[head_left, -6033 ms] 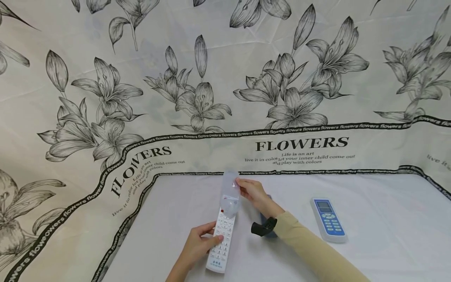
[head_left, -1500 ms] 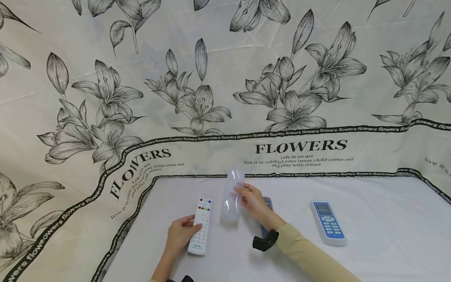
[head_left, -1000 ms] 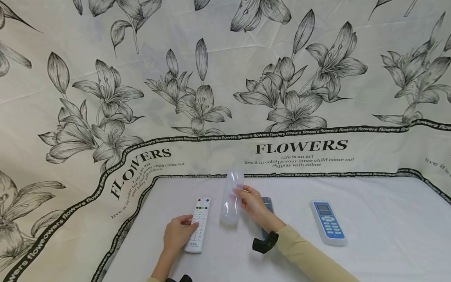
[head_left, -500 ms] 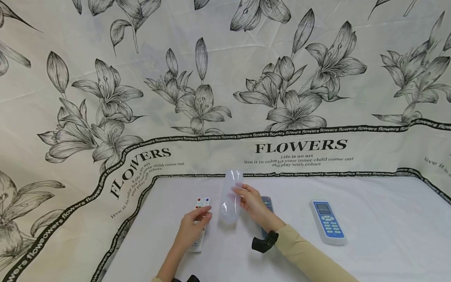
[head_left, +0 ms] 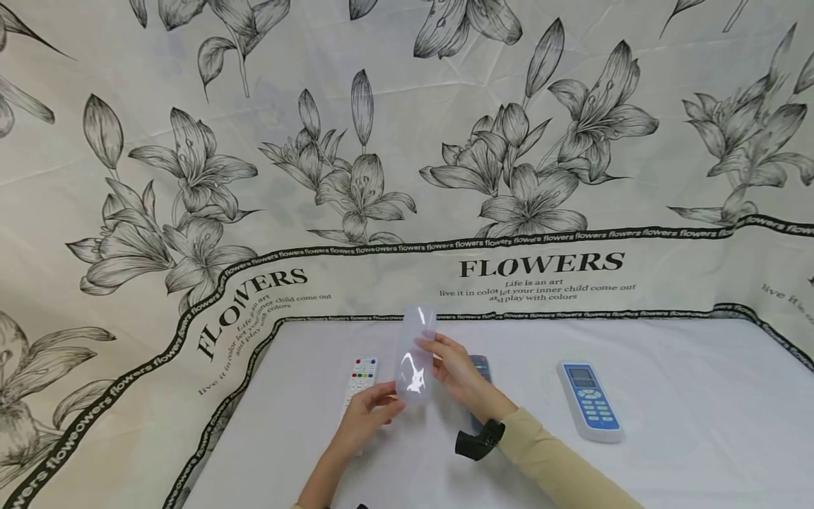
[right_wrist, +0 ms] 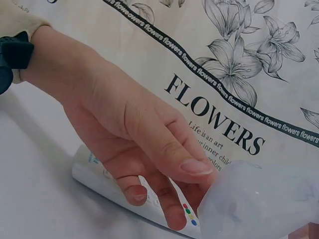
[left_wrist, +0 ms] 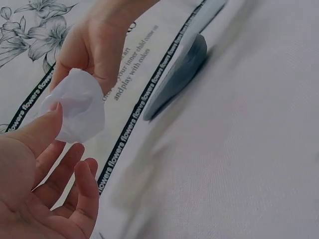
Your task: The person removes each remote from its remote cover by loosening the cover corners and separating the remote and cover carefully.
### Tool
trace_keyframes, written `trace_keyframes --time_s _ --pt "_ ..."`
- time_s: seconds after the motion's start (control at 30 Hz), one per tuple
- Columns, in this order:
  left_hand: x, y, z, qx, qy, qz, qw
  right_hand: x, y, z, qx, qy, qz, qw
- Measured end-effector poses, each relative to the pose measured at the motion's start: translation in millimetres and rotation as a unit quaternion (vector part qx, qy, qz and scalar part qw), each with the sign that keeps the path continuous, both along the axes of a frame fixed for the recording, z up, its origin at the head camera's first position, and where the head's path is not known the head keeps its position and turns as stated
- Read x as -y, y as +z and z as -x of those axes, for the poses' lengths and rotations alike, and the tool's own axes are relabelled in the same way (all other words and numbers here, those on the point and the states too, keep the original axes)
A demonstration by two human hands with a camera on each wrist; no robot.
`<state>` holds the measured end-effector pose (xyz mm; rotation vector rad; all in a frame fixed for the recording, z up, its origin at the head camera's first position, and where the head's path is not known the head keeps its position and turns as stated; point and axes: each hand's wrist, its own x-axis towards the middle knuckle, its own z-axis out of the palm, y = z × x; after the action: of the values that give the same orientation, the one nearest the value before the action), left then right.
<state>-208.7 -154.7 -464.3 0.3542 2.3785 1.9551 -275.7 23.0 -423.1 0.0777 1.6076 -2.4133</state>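
A translucent plastic sleeve [head_left: 415, 360] is held up over the table, its lower end pointing toward me. My right hand [head_left: 459, 371] pinches its right side between thumb and fingers. At its lower left edge my left hand [head_left: 369, 417] pinches the sleeve; in the left wrist view the thumb of my left hand [left_wrist: 30, 164] lies on the plastic [left_wrist: 79, 109]. The white remote control [head_left: 364, 375] with coloured buttons lies on the table behind my left hand, which hides its lower part. In the right wrist view that remote [right_wrist: 119, 194] shows beyond my right fingers.
A dark blue-grey remote [head_left: 481, 367] lies partly hidden under my right forearm. Farther right lies a white remote with a blue face [head_left: 591, 401]. A flower-printed cloth [head_left: 356, 283] hangs along the back of the white-covered table [head_left: 687, 410].
Six seconds ago the sleeve was over the white remote's top end; now they are apart. My left hand has let go of the remote on the table and moved right to the sleeve.
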Motion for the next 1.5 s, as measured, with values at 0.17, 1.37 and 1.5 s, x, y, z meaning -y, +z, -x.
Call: trace_keyframes --time_s 0.17,1.37,1.5 --pt "-6 -3.3 -0.1 -0.003 0.023 -0.004 0.9997 -1 1.1 -2.3 0.008 0.004 0.013 1.000" --pt "-5 -0.2 -4.2 0.055 0.043 -0.080 0.9944 -15 -15.4 -2.8 0.022 0.046 0.048 0.998" --pt "-6 1.1 -4.8 0.065 0.019 -0.100 0.9926 -16 -14.6 -3.4 0.023 0.050 0.055 0.997"
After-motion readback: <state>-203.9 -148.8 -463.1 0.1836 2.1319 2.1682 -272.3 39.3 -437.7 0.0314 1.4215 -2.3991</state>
